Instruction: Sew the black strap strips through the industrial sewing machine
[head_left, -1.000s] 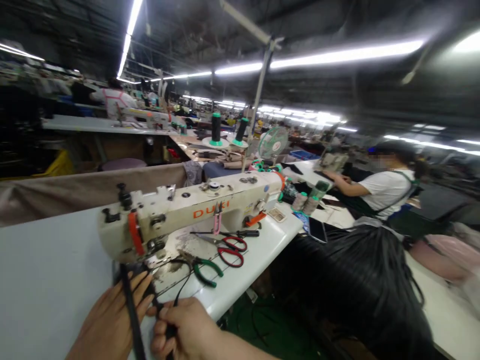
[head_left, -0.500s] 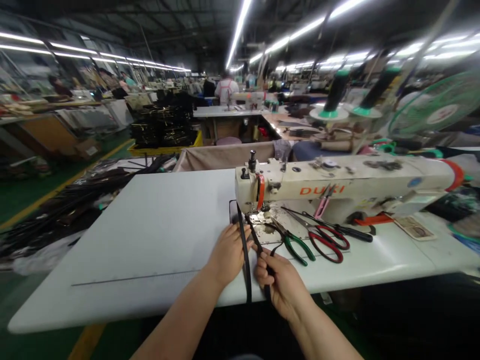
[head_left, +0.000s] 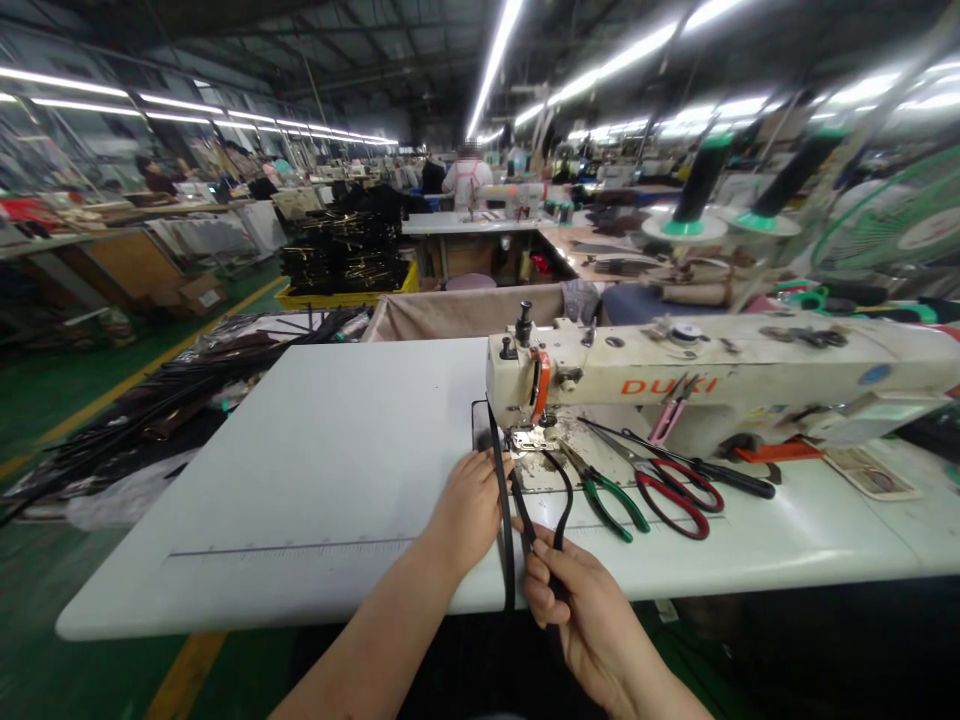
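2 bare hands [head_left: 525,575] and 2 bare forearms [head_left: 360,645] show at the bench [head_left: 300,480], slender, tapering to narrow wrists, with slim fingers [head_left: 544,590].

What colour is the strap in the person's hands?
The long, flat strap is black; it shows best in the head view.

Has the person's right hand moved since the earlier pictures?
Yes: judged against the DUKI sewing machine, the right hand has drawn back toward the person, slightly farther from the machine than a moment ago.
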